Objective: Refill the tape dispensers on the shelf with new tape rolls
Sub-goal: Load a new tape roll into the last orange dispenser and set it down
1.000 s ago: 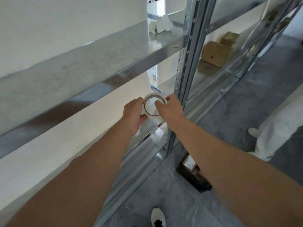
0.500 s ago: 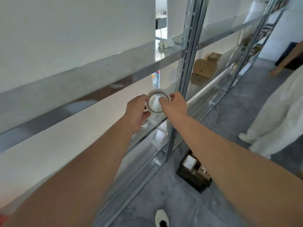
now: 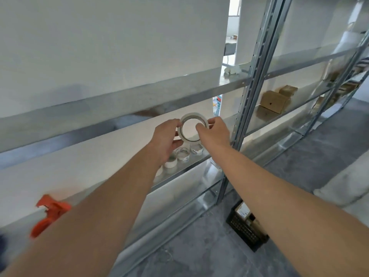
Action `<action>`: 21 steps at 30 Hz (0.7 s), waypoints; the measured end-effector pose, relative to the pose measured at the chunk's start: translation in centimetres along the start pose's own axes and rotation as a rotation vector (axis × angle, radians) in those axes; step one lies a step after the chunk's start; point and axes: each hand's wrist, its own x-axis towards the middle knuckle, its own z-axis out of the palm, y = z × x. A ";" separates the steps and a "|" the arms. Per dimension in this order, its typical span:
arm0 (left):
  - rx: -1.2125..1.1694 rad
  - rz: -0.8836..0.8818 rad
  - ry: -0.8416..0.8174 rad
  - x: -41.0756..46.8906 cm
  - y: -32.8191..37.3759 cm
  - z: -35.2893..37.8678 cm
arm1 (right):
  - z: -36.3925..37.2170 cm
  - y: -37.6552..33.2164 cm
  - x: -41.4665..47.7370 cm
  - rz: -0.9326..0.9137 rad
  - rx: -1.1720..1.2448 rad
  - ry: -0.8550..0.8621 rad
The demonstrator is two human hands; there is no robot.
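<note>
Tape roll [image 3: 193, 127] upright between both outstretched arms, left hand [image 3: 167, 138] and right hand [image 3: 214, 132] each pinching its rim.

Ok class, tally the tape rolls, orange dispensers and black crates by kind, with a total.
Held tape roll: 1
Shelf tape rolls: 3 plainly seen; the left arm may hide more
Orange dispenser: 1
Black crate: 1
Total: 6

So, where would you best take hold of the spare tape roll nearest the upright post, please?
Come from above: the spare tape roll lies flat, hole up, a neighbouring roll close on its left, so pinch its wall, fingers inside the core, thumb outside.
</note>
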 end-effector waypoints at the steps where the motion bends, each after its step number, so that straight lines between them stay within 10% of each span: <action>1: -0.005 0.006 0.025 -0.6 0.2 -0.5 | 0.3 -0.1 -0.2 -0.010 0.004 -0.023; 21: -0.102 0.102 0.457 -12.3 -0.9 -9.5 | 6.4 -2.2 -8.2 -0.182 0.084 -0.425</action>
